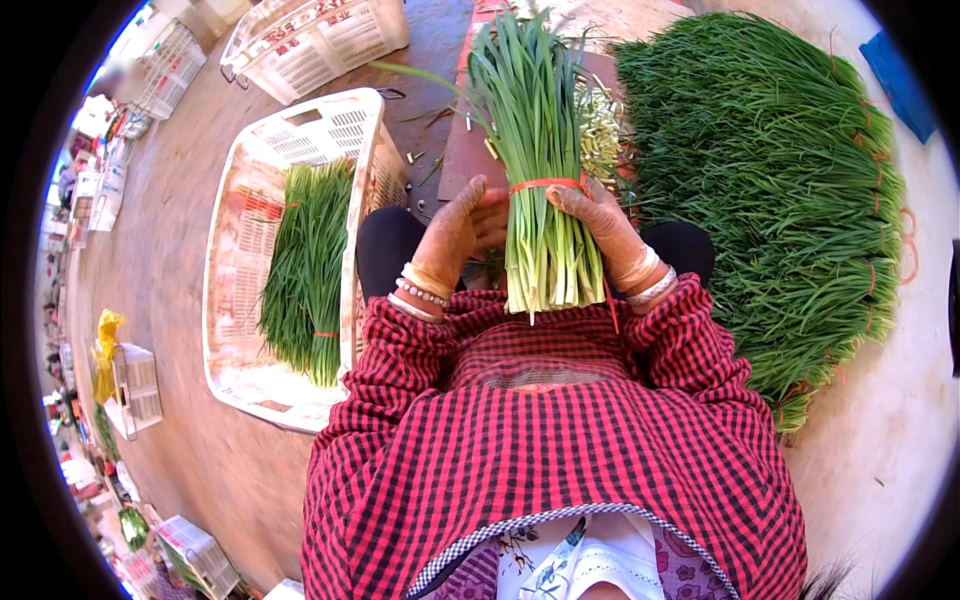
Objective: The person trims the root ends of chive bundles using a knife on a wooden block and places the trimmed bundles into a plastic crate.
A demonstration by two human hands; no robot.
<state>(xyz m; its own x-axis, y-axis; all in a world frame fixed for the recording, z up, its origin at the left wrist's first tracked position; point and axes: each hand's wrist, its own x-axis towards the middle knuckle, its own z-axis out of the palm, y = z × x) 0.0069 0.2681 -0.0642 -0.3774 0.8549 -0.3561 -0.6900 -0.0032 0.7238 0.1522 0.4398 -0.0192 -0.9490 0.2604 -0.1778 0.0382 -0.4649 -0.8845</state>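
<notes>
A bunch of garlic chives [540,110] stands upright before my lap, pale cut ends toward me and green leaves pointing away. A red tie [545,184] circles its lower part, and one loose end hangs on the right. My right hand [603,222] grips the bunch from the right side, thumb at the tie and the other fingers mostly hidden behind. To the left, my left hand [458,236] is open beside the stalks, fingers stretched toward them. Whether those fingertips touch the stalks, I cannot tell.
A white plastic crate [228,250] on my left holds tied chives [310,270]. Many chive bunches [750,190] lie piled at right. Cut stalk ends [598,130] lie behind the held bunch. Another white crate [325,55] stands farther off, and a blue item [898,85] at far right.
</notes>
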